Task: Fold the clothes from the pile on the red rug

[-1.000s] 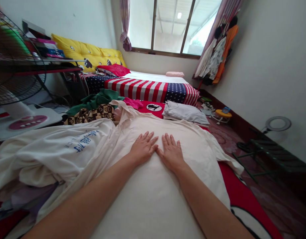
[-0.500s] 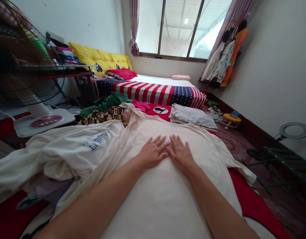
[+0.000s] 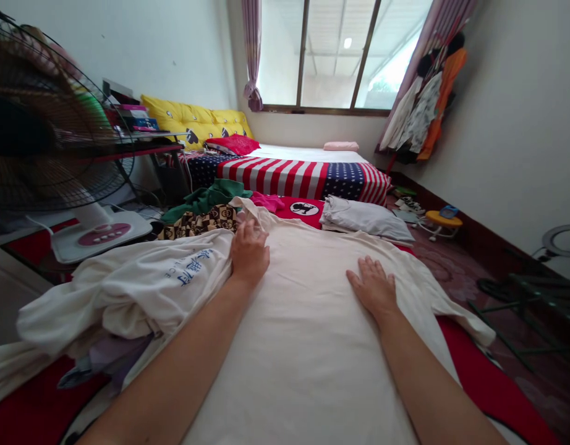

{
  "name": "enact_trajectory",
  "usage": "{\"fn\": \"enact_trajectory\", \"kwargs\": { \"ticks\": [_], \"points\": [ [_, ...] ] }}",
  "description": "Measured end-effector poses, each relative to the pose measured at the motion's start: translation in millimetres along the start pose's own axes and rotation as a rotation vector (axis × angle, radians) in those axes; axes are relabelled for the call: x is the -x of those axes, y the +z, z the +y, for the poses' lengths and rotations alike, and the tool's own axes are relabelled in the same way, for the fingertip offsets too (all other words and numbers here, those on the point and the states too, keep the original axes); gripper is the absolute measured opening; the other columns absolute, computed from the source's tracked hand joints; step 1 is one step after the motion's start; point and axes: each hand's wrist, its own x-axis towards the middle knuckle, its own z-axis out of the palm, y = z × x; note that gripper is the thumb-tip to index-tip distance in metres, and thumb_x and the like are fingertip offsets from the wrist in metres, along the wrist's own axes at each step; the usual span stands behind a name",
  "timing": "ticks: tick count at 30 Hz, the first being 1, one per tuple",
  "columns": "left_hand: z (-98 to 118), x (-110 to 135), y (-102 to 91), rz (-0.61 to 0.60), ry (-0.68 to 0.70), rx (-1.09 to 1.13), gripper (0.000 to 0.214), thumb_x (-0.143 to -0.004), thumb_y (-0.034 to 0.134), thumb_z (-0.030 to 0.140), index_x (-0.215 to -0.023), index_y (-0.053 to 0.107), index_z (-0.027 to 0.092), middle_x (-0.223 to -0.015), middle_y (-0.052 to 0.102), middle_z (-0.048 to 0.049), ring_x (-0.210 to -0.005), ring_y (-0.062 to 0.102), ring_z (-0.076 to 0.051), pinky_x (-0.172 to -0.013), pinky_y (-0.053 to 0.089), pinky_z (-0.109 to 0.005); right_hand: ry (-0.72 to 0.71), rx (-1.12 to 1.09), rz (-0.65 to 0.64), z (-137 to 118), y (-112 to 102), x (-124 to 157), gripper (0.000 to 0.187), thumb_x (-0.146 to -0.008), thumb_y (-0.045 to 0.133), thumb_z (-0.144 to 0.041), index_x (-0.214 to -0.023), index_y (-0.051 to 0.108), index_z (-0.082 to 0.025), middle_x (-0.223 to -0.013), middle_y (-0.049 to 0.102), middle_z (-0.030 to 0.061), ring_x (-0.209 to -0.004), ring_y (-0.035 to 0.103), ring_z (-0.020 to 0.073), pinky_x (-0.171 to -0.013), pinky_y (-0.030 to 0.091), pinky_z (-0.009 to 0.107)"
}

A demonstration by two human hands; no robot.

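Observation:
A cream long-sleeved shirt (image 3: 308, 334) lies spread out before me, its collar end pointing away. My left hand (image 3: 250, 252) rests at the shirt's upper left, near the shoulder, with fingers loosely bent and apart. On the right side of the chest, my right hand (image 3: 374, 285) lies flat, palm down, fingers stretched out. Neither hand grips the cloth visibly. A crumpled white top with blue lettering (image 3: 146, 278) is heaped just left of my left arm.
Beyond the shirt lie a folded light grey garment (image 3: 366, 217), a brown patterned cloth (image 3: 199, 224), green clothing (image 3: 211, 196) and a pink cloth (image 3: 267, 201). A fan (image 3: 102, 232) stands at left. A dark folding chair (image 3: 540, 296) and yellow stool (image 3: 442, 219) are at right.
My hands were together at the middle of the chest and have moved apart: the left up to the shoulder on the left, the right outward to the right. The view has shifted slightly.

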Motion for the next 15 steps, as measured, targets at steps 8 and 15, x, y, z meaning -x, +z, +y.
{"fn": "enact_trajectory", "kwargs": {
  "ticks": [8, 15],
  "points": [
    [-25.3, -16.6, 1.4, -0.003, -0.273, 0.086, 0.054, -0.082, 0.054, 0.030, -0.133, 0.052, 0.011, -0.137, 0.048, -0.0184, -0.125, 0.047, -0.033, -0.105, 0.039, -0.041, 0.009, -0.019, 0.006, 1.7, 2.0, -2.4, 0.060, -0.094, 0.030, -0.046, -0.145, 0.035, -0.015, -0.155, 0.026, 0.0060, -0.143, 0.020, 0.0257, -0.111, 0.020, 0.056],
    [1.7, -17.5, -22.4, 0.075, -0.028, 0.281, 0.056, -0.087, 0.047, 0.027, -0.141, 0.042, 0.016, -0.143, 0.043, -0.0127, -0.133, 0.039, -0.029, -0.111, 0.031, -0.041, 0.011, -0.051, 0.030, -2.9, 0.8, -1.1, 0.056, -0.093, 0.035, -0.043, -0.142, 0.041, -0.015, -0.154, 0.029, 0.0098, -0.141, 0.023, 0.0287, -0.109, 0.021, 0.058]
  ]
}}
